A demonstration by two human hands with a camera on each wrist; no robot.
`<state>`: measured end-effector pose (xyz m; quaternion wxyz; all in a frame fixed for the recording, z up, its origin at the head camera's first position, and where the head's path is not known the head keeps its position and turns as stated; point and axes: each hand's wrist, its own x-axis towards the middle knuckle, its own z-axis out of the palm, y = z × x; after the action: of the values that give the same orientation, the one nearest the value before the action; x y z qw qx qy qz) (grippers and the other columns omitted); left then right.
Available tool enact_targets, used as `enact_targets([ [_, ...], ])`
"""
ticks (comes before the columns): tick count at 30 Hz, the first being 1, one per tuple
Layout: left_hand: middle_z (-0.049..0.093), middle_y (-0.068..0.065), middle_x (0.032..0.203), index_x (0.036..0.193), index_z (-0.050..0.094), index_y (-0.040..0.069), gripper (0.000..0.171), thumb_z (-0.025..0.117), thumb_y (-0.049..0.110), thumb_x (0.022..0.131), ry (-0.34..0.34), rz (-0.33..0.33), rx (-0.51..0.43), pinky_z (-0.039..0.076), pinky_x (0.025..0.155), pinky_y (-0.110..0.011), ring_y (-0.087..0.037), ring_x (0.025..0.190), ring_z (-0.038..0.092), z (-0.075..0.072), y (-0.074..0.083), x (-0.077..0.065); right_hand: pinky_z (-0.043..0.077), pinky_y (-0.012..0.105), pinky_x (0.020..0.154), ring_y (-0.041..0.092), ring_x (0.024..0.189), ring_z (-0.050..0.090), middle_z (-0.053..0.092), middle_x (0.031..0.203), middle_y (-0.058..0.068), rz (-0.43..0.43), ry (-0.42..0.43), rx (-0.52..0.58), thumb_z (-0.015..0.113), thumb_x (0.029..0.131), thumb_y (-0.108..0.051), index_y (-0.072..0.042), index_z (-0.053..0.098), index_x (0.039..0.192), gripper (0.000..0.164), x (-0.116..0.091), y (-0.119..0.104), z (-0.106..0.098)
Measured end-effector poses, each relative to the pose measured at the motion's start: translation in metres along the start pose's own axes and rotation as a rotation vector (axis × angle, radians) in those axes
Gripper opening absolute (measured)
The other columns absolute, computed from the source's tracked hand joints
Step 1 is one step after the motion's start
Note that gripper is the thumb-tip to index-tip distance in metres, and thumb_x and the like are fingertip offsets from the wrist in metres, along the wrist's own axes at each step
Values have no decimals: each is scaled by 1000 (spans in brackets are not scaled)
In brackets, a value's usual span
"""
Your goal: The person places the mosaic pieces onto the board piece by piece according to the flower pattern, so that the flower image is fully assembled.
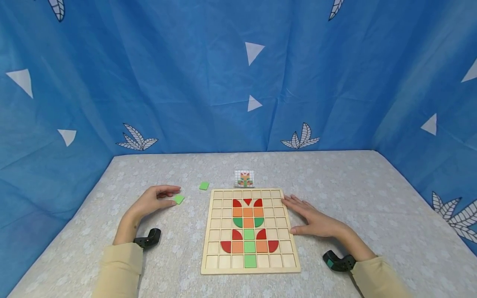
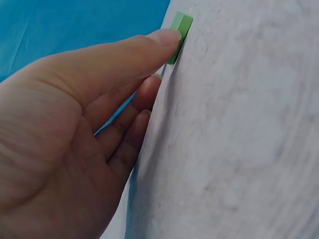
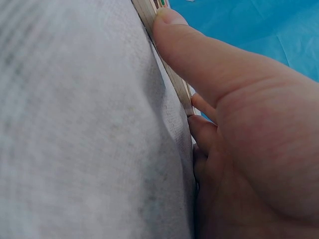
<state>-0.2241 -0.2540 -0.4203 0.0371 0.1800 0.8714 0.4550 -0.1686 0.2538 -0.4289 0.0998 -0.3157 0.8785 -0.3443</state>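
Observation:
My left hand [image 1: 152, 200] is at a green square tile [image 1: 179, 199] on the left of the table. In the left wrist view the thumb [image 2: 167, 37] presses on the side of this tile [image 2: 183, 25], and the index fingertip is hidden behind it. The wooden grid board [image 1: 220, 265] lies in the middle, with red, orange and green pieces set in a flower-like pattern. At its right edge rests my right hand [image 1: 313, 217], fingers spread, thumb [image 3: 184, 37] touching the board's side.
Another green tile [image 1: 204, 186] lies between the left hand and the board. Behind the board is a small pattern card [image 1: 244, 178] showing a similar figure. A pale patterned cloth [image 1: 335, 178] covers the table, and a blue curtain [image 1: 208, 82] hangs around it.

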Motion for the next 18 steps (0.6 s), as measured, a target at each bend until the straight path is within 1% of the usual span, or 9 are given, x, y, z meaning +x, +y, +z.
enact_targets([
  [3, 64, -13, 112, 119, 62, -3, 41, 74, 6, 80, 15, -13, -4, 45, 80, -25, -21, 95, 56, 2, 0, 2, 3, 59, 104, 36, 138, 6, 16, 152, 15, 6, -4, 5, 70, 83, -37, -7, 27, 148, 83, 0, 0, 0],
  [9, 65, -11, 109, 118, 63, -1, 40, 73, 8, 81, 34, -24, -21, 47, 80, -27, -24, 96, 58, 7, -2, 4, 3, 60, 104, 36, 138, 6, 16, 152, 16, 12, -7, 7, 70, 83, -37, -7, 27, 148, 83, -1, -1, -1],
  [15, 66, -10, 108, 118, 63, 0, 41, 75, 8, 80, 39, -41, 1, 47, 81, -28, -22, 95, 59, 10, -2, 6, 4, 60, 104, 37, 138, 7, 16, 152, 17, 23, -6, -3, 70, 83, -38, -6, 28, 147, 83, 0, -3, -1],
  [18, 65, -12, 108, 118, 63, -1, 42, 75, 7, 79, 31, -33, 13, 46, 82, -29, -23, 96, 58, 9, -1, 5, 4, 60, 104, 38, 137, 7, 17, 152, 17, 27, -5, -4, 70, 83, -38, -6, 28, 147, 83, 0, -4, -1],
])
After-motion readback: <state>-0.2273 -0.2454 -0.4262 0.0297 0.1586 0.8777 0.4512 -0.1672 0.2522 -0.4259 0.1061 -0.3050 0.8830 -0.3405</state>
